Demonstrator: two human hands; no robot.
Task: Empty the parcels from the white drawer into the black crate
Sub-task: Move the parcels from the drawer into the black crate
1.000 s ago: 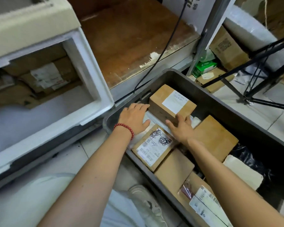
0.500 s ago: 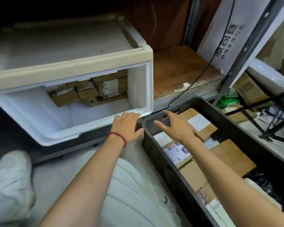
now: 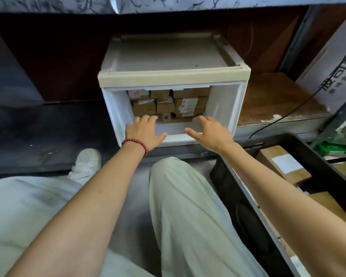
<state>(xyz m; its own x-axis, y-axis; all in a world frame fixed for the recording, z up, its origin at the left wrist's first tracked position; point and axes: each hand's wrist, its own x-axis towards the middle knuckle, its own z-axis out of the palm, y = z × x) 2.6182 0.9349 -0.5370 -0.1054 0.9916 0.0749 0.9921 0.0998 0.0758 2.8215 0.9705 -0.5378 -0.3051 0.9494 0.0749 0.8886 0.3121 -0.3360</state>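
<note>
Empty-handed on both sides: left hand (image 3: 145,132) has straight, spread fingers, and right hand (image 3: 210,134) has loosely curved fingers and a thumb held wide. Neither holds anything. A red bead bracelet (image 3: 135,144) sits on the left wrist.

Nearest the camera, pale trouser legs (image 3: 188,216) fill the lower frame. The black crate (image 3: 246,212) lies just beside the right leg. Its long axis runs near to far along the person's right side. Cardboard parcels in the crate (image 3: 282,166) lie flat, one with a white label facing up.

Change: a second ago both hands rested on parcels inside the crate. Half a second ago the left hand was at the drawer's edge and the right hand was above the crate. Now both are over the front lip of the white drawer (image 3: 116,112), palms down. Judgement: one load is delivered and the next pick is starting; nothing is grasped yet.

Farther in, the remaining parcels (image 3: 168,105) are stacked in rows against the back of the drawer. The left fingertips are near the bottom row; contact cannot be confirmed. The drawer's mouth opens toward the person. Its depth axis runs straight away from them, under the beige housing (image 3: 174,74). The visible parcel faces, several labelled, point toward the person. The wider boxes appear to lie with their long axis left to right. Several parcels remain, so the task is partway done.

Beyond, right: a wooden shelf (image 3: 272,100) and a black cable (image 3: 288,114).
</note>
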